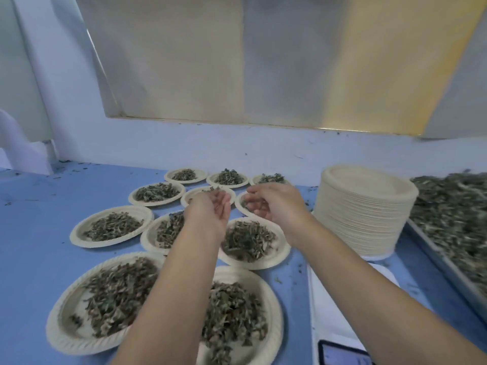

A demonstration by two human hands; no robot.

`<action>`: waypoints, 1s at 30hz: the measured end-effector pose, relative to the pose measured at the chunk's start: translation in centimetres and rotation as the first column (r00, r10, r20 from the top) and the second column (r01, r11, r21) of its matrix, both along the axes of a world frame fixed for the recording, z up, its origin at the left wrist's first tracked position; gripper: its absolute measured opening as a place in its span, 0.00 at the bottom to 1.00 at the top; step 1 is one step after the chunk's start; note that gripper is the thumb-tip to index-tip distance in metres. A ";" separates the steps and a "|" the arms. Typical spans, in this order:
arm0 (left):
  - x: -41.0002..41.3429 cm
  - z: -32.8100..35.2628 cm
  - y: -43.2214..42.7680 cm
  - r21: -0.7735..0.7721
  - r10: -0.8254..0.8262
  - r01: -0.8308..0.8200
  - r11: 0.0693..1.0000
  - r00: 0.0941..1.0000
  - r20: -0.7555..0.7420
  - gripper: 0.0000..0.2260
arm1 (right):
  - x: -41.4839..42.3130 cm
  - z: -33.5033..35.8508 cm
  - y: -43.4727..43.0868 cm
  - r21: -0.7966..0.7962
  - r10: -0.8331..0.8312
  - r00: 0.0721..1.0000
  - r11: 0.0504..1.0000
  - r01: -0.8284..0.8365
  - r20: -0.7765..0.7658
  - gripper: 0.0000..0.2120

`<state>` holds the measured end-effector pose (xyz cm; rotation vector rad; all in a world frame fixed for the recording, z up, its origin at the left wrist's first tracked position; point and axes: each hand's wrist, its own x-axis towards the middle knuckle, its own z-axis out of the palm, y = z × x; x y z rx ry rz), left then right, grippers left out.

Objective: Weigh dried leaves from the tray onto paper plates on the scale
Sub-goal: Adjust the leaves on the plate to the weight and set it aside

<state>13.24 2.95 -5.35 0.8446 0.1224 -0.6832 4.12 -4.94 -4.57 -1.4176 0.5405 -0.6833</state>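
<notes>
— Containers and contents?
— Eleven paper plates (112, 226) are counted on the blue desk (34, 246), laid in rough rows. Each is loaded with a heap of dried leaves (247, 239). A tall stack of plates (366, 214) is stood to the right of them. A metal tray (445, 262) is placed just beside the stack, at the right edge of view. It is covered with loose leaves (453, 206) and is blurred.

— The scale?
— A white flat unit (329, 306) with a dark screen (342, 354) at its near corner is seen between the plates and the tray, and is taken for the scale. It is crossed by the right forearm (355, 280).

— Grips?
— The left grip (210, 206) is held above the second row from the back, palm turned to the right, fingers nearly straight, nothing held. The right grip (271, 204) is held just beside it, over the neighbouring plate. Its fingers are loosely curved and nothing is seen held, though the picture is soft there.

— Edges and room?
— Plate rims are set close, some nearly touching. The desk is bounded at the back by a pale wall (184, 143) under a metal panel (210, 61). Open blue surface is left on the left side, dotted with leaf crumbs (66, 162).
</notes>
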 end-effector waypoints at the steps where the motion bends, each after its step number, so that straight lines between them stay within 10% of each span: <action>1: -1.1 0.2 -1.1 0.007 -0.031 0.031 1.000 0.999 0.011 0.12 | -1.0 0.4 -0.8 -0.043 -0.008 0.999 0.999 0.009 0.032 0.09; 9: -9.6 1.5 -6.4 0.011 -0.135 0.136 0.991 0.969 0.206 0.12 | -8.1 2.2 -6.7 -0.307 -0.304 0.945 0.894 0.327 0.122 0.10; 13: -11.5 1.3 -7.3 0.067 -0.037 0.007 0.998 0.887 0.460 0.12 | -10.5 1.8 -9.3 -0.779 -0.565 0.823 0.489 0.392 0.060 0.10; 18: -12.4 1.4 -7.3 0.075 -0.088 0.056 0.996 0.831 0.550 0.13 | -11.1 1.2 -10.6 -0.990 -0.710 0.692 0.134 -0.055 -0.134 0.13; 30: -13.0 1.2 -6.9 0.084 -0.120 0.088 0.993 0.834 0.539 0.13 | -10.3 0.3 -10.1 -0.986 -0.750 0.645 0.061 -0.154 -0.147 0.12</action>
